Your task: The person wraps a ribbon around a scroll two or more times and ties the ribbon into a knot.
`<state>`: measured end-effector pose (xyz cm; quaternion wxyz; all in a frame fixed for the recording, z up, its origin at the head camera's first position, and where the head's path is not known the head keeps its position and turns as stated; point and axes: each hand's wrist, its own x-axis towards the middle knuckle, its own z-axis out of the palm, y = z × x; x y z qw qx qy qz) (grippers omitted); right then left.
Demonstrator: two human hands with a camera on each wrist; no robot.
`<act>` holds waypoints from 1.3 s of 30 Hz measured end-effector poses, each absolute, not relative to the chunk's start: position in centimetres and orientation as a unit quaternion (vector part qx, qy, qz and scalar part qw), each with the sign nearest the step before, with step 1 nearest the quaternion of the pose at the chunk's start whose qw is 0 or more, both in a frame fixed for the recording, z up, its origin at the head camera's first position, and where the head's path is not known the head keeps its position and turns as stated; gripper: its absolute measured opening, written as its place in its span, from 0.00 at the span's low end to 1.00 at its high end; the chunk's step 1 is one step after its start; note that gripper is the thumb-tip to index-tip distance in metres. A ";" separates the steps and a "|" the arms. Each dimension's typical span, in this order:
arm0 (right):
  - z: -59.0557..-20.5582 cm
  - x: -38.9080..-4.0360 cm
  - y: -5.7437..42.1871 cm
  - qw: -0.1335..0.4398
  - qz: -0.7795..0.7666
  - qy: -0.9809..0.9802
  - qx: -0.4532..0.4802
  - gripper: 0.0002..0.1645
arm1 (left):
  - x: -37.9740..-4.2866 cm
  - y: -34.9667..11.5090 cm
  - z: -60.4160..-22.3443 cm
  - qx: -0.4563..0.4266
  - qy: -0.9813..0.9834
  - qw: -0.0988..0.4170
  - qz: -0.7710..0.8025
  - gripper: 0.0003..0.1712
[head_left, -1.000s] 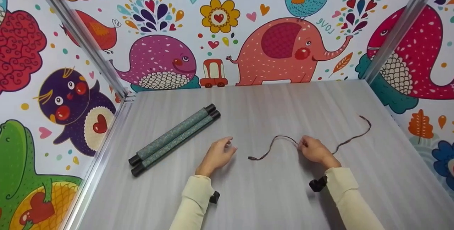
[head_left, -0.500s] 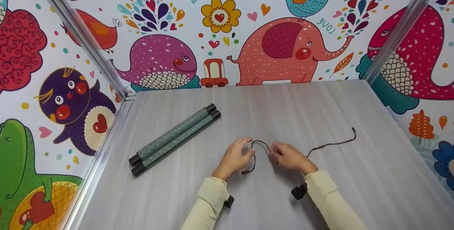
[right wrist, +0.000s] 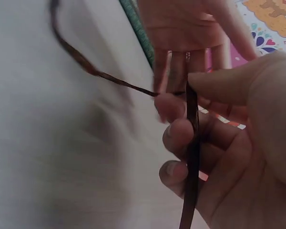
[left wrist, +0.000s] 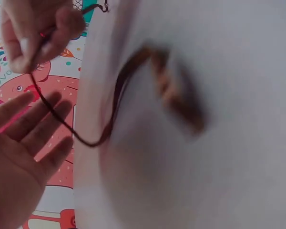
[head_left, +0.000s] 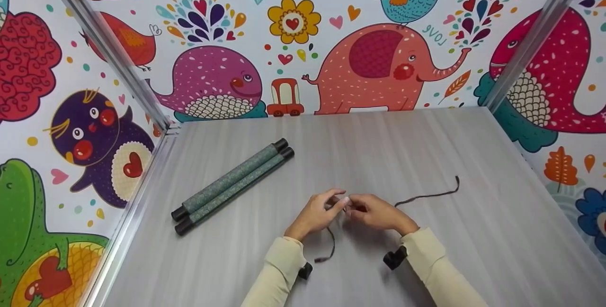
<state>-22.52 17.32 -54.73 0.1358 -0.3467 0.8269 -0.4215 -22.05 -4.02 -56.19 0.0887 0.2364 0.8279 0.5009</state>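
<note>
A thin dark brown cord (head_left: 427, 196) runs across the table, its middle lifted between the hands. My right hand (head_left: 376, 213) pinches it between thumb and fingertips; in the right wrist view the cord (right wrist: 192, 152) crosses the curled fingers (right wrist: 178, 133). Close against it in the head view is my left hand (head_left: 315, 213). Its fingers (left wrist: 33, 131) are spread and relaxed in the left wrist view, with the cord passing in front of them. One short end of the cord hangs below the left hand; the longer end trails right on the table.
Left of the hands, two green patterned rolls with black ends, like a closed scroll (head_left: 234, 181), lie slanted on the grey table (head_left: 378, 146). Cartoon-printed walls (head_left: 293, 60) and metal posts (head_left: 106, 44) border the table at the back and sides.
The right hand has moved left with the cord, drawing its right end along. The left hand has come right to meet it. The cord's short end has shifted toward the front. The scroll has not moved.
</note>
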 end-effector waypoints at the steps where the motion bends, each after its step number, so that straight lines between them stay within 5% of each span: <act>1: -54.7 -22.5 17.4 0.136 -0.425 0.826 -0.345 0.06 | -22.1 -4.2 -56.2 0.236 0.828 0.090 0.500 0.30; 15: -54.7 -22.5 18.2 0.148 -0.450 0.827 -0.302 0.08 | -22.1 -6.1 -56.7 0.222 0.842 0.108 0.480 0.15; 32: -51.2 -20.8 17.6 0.134 -0.439 0.841 -0.286 0.04 | -22.3 -8.9 -56.9 0.202 0.861 0.121 0.451 0.15; 39: -54.3 -21.8 18.5 0.134 -0.436 0.843 -0.287 0.04 | -22.5 -10.9 -57.3 0.186 0.877 0.127 0.425 0.18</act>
